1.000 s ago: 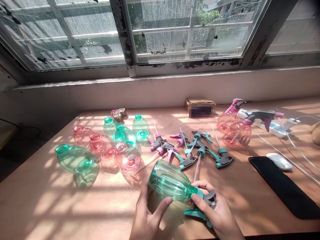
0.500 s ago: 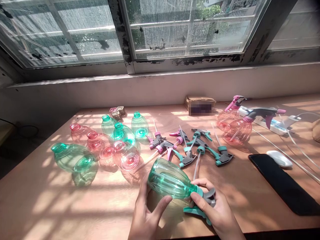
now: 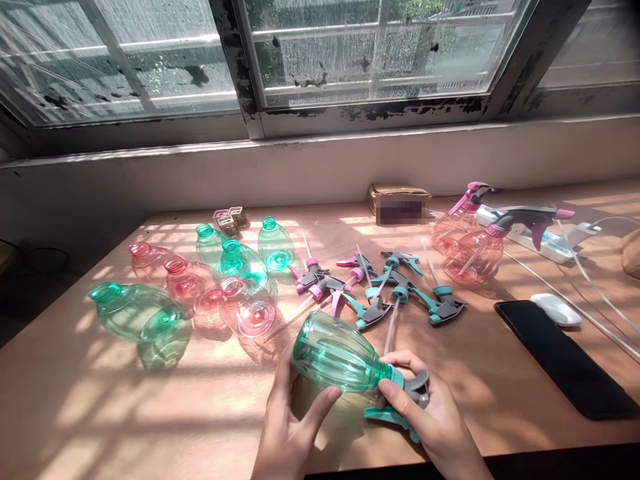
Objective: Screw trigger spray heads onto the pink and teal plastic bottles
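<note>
A clear green spray bottle [image 3: 336, 353] lies sideways between my hands, its base up to the left and its neck down to the right. My left hand [image 3: 295, 417] cups the base end, thumb on the near side and fingers mostly hidden behind. My right hand [image 3: 425, 407] pinches the teal collar of a grey and teal trigger sprayer [image 3: 413, 387], which sits at the bottle's neck. Its teal part hangs below the bottle. Beyond them lie several loose trigger sprayers, some teal and grey [image 3: 375, 310], others pink and grey [image 3: 325, 288].
Several green bottles [image 3: 137, 312] and pink bottles [image 3: 247, 307] without sprayers lie or stand at left. Two pink spray bottles [image 3: 473, 257] with heads stand at right, near a power strip [image 3: 543, 245]. A black phone [image 3: 565, 360], white case [image 3: 556, 310] and cardboard box [image 3: 400, 200] are also there.
The whole view has shifted slightly, so things on the table appear a little higher and further left. Both hands keep their hold on the bottle and sprayer, with hardly any visible movement.
</note>
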Demonstrator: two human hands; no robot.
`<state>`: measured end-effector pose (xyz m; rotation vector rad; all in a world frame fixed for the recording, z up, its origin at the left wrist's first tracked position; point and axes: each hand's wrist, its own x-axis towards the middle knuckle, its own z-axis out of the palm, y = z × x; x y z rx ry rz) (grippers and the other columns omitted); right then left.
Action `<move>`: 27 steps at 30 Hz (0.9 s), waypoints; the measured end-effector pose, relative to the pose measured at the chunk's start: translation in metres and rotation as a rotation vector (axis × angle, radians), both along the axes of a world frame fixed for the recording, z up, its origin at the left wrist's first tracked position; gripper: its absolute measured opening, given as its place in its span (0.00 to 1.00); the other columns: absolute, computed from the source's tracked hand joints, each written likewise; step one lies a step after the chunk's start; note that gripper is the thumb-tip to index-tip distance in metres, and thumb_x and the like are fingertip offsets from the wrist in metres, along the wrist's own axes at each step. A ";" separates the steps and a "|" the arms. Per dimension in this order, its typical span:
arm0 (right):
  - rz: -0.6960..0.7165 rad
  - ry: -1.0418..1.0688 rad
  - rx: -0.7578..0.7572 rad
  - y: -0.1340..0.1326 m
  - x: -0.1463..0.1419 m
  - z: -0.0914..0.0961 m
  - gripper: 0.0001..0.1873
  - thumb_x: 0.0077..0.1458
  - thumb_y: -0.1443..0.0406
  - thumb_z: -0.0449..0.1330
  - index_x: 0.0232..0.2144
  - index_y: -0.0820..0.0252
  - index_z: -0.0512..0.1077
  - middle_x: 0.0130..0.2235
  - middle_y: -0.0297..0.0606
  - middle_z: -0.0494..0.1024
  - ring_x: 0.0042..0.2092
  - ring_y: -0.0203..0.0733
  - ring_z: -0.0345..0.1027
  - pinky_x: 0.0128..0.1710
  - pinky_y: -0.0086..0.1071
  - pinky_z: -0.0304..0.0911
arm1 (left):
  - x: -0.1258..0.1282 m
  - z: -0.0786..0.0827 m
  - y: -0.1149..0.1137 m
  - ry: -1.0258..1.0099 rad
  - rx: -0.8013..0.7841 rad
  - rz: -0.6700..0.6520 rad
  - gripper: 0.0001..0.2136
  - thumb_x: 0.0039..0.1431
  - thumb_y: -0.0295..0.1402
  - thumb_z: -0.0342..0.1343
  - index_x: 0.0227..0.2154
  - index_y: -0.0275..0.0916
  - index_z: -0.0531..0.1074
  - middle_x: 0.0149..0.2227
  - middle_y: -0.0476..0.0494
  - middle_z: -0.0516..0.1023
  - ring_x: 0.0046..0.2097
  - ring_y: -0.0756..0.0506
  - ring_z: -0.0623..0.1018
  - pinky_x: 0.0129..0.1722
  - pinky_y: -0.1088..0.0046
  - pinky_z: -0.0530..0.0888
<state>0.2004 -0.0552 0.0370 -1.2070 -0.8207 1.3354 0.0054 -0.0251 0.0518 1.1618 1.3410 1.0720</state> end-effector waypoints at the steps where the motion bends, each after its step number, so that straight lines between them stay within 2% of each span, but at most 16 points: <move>1: 0.003 -0.002 0.000 0.000 0.000 0.000 0.21 0.56 0.48 0.71 0.42 0.56 0.76 0.26 0.31 0.79 0.29 0.38 0.71 0.31 0.29 0.71 | 0.000 -0.001 0.000 -0.002 -0.004 -0.002 0.37 0.56 0.50 0.68 0.67 0.48 0.64 0.67 0.39 0.72 0.71 0.33 0.66 0.70 0.53 0.64; 9: 0.006 -0.027 -0.005 -0.001 0.001 0.001 0.22 0.57 0.48 0.71 0.43 0.56 0.76 0.26 0.30 0.79 0.29 0.37 0.71 0.32 0.28 0.71 | -0.001 -0.005 -0.001 -0.011 -0.006 0.018 0.37 0.55 0.50 0.69 0.65 0.49 0.65 0.67 0.40 0.73 0.70 0.33 0.68 0.70 0.54 0.64; 16: -0.025 -0.011 -0.010 -0.001 0.000 0.004 0.22 0.55 0.48 0.73 0.42 0.56 0.78 0.26 0.31 0.80 0.31 0.38 0.74 0.32 0.29 0.74 | 0.001 -0.003 -0.001 -0.039 -0.018 0.017 0.37 0.55 0.50 0.69 0.65 0.48 0.65 0.67 0.40 0.72 0.70 0.34 0.68 0.71 0.53 0.62; 21: -0.040 0.015 -0.015 -0.001 -0.002 0.008 0.22 0.53 0.48 0.74 0.41 0.57 0.79 0.27 0.32 0.80 0.31 0.37 0.73 0.32 0.27 0.74 | 0.002 0.000 -0.001 -0.031 -0.014 0.022 0.36 0.55 0.50 0.69 0.65 0.50 0.66 0.65 0.42 0.74 0.69 0.35 0.69 0.69 0.57 0.65; 27: -0.051 0.030 -0.037 -0.001 -0.002 0.009 0.22 0.52 0.48 0.74 0.40 0.56 0.79 0.26 0.31 0.81 0.31 0.37 0.74 0.31 0.26 0.74 | 0.002 0.002 -0.001 -0.016 -0.020 0.019 0.35 0.55 0.50 0.69 0.64 0.51 0.67 0.66 0.42 0.73 0.70 0.34 0.68 0.70 0.55 0.65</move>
